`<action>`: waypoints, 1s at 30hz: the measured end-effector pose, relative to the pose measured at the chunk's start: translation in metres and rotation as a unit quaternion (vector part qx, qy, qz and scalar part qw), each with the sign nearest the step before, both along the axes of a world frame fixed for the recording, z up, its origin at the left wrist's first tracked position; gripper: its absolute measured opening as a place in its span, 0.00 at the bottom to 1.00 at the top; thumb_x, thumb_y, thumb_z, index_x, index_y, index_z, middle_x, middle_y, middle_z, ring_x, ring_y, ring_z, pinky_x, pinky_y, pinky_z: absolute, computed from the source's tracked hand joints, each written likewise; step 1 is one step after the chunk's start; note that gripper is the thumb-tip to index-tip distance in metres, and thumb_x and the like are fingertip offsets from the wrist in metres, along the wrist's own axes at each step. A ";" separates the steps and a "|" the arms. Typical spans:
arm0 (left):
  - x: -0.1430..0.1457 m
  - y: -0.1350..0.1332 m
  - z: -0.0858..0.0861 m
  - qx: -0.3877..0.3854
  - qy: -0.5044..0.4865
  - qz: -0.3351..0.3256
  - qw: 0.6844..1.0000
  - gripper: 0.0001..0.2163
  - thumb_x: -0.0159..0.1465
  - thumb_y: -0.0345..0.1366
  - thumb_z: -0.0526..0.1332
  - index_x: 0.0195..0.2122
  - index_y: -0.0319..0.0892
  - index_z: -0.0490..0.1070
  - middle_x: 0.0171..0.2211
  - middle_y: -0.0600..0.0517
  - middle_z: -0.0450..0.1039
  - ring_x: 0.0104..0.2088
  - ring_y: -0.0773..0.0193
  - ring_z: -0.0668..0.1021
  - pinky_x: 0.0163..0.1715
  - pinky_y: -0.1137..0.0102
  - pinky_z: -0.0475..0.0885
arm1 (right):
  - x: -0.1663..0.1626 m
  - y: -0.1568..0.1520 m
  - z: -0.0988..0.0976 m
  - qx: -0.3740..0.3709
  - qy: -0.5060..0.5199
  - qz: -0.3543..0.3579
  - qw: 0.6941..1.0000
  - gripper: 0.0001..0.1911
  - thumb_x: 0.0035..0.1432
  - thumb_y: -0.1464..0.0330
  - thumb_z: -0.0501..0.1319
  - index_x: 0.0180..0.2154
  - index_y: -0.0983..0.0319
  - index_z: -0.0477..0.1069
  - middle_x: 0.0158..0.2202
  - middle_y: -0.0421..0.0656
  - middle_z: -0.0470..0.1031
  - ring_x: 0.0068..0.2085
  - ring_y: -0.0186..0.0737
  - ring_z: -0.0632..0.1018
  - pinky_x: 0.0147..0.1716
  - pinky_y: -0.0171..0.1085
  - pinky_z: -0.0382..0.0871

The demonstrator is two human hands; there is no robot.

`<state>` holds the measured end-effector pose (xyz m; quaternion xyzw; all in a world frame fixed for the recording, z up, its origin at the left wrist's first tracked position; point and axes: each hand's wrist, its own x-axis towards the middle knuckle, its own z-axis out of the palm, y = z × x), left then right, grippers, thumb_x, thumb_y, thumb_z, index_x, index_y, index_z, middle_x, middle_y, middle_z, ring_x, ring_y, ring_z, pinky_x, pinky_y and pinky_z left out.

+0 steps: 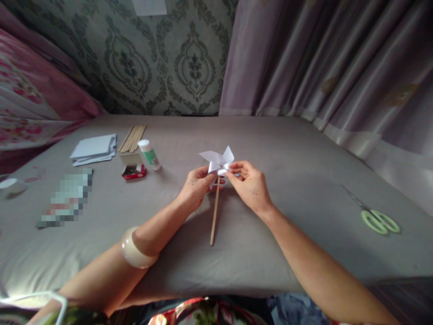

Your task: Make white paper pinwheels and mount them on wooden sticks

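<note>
White paper pinwheel (219, 159), its folded blades fanned round a small metal pin at the hub, is held between both hands over the middle of a grey sheet (291, 149), mounted at the top of a wooden stick (214, 216) that slants down toward the person; whether the stick's lower end touches the sheet cannot be told. The left hand (198, 185) closes its thumb and fingers on the pinwheel's lower left blade where it meets the stick, while the right hand (249, 184) pinches the hub from the other side with thumb and forefinger, its remaining fingers loosely curled behind. A broad cream bangle (135, 252) circles the left forearm. To the left on the sheet, well apart from the hands, lie an open red box (134, 169), a small white glue bottle (149, 154) with a green label lying just beside it, a bundle of spare wooden sticks (132, 137) and a loose stack of white paper sheets (94, 148). To the right, scissors (376, 218) with pale green handles lie flat near the sheet's edge. Grey-green patterned wallpaper (162, 58) and mauve curtains (321, 58) stand behind, with pink floral fabric (30, 99) at far left
</note>
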<state>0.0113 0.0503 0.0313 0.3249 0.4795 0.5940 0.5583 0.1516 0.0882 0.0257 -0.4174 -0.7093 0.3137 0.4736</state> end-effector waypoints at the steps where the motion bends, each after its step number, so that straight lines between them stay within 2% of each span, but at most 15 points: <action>1: 0.000 0.000 0.000 0.003 0.001 0.002 1.000 0.08 0.49 0.31 0.66 0.31 0.34 0.75 0.29 0.47 0.76 0.26 0.66 0.76 0.27 0.71 0.73 | 0.000 0.000 0.000 -0.006 0.010 -0.003 1.000 0.10 0.50 0.66 0.64 0.35 0.63 0.71 0.30 0.42 0.77 0.21 0.29 0.68 0.24 0.32 0.64; 8: 0.004 -0.002 0.004 -0.001 -0.003 0.007 1.000 0.08 0.48 0.32 0.66 0.30 0.35 0.75 0.26 0.49 0.75 0.25 0.67 0.76 0.27 0.70 0.73 | -0.001 -0.001 0.003 -0.004 0.019 -0.035 0.999 0.09 0.50 0.66 0.63 0.34 0.63 0.70 0.29 0.41 0.76 0.20 0.29 0.66 0.23 0.32 0.62; 14: 0.007 -0.003 0.005 -0.005 0.001 -0.001 1.000 0.09 0.46 0.30 0.67 0.29 0.35 0.74 0.26 0.50 0.74 0.27 0.66 0.76 0.27 0.71 0.72 | -0.001 -0.003 0.004 0.022 -0.014 -0.060 0.998 0.07 0.51 0.67 0.63 0.34 0.62 0.70 0.28 0.40 0.76 0.20 0.29 0.67 0.24 0.33 0.62; 19: 0.005 -0.003 0.002 -0.006 -0.003 -0.005 1.000 0.13 0.44 0.35 0.71 0.29 0.35 0.75 0.26 0.51 0.74 0.26 0.67 0.75 0.26 0.72 0.72 | 0.000 -0.006 0.006 0.053 -0.065 -0.053 0.995 0.05 0.52 0.69 0.63 0.34 0.61 0.71 0.30 0.40 0.76 0.21 0.31 0.68 0.24 0.33 0.62; 21: 0.005 -0.004 0.002 -0.005 -0.004 -0.004 1.000 0.14 0.44 0.36 0.71 0.29 0.35 0.75 0.26 0.51 0.74 0.26 0.67 0.75 0.26 0.72 0.71 | 0.003 -0.005 0.011 0.101 -0.088 -0.052 0.990 0.03 0.55 0.69 0.61 0.33 0.61 0.72 0.31 0.41 0.76 0.24 0.33 0.70 0.27 0.34 0.63; 25: 0.008 -0.007 0.004 0.006 0.011 -0.024 1.000 0.13 0.44 0.37 0.72 0.28 0.36 0.75 0.25 0.51 0.73 0.26 0.66 0.75 0.27 0.72 0.71 | 0.012 0.000 0.019 0.220 -0.127 -0.087 0.963 0.09 0.60 0.70 0.55 0.36 0.60 0.74 0.38 0.46 0.75 0.39 0.42 0.74 0.39 0.40 0.65; 27: 0.011 -0.009 0.005 0.016 0.022 -0.038 0.999 0.13 0.45 0.38 0.71 0.28 0.37 0.75 0.25 0.51 0.73 0.27 0.66 0.75 0.27 0.71 0.71 | 0.015 0.004 0.021 0.241 -0.152 -0.106 0.953 0.10 0.61 0.69 0.55 0.39 0.60 0.75 0.41 0.46 0.76 0.43 0.45 0.72 0.44 0.43 0.63; 30: 0.015 -0.011 0.007 0.029 0.039 -0.043 0.998 0.11 0.46 0.37 0.70 0.29 0.37 0.75 0.25 0.51 0.73 0.26 0.66 0.75 0.27 0.71 0.71 | 0.016 0.006 0.019 0.242 -0.171 -0.121 0.947 0.11 0.61 0.67 0.56 0.41 0.59 0.76 0.41 0.46 0.75 0.44 0.46 0.71 0.45 0.44 0.60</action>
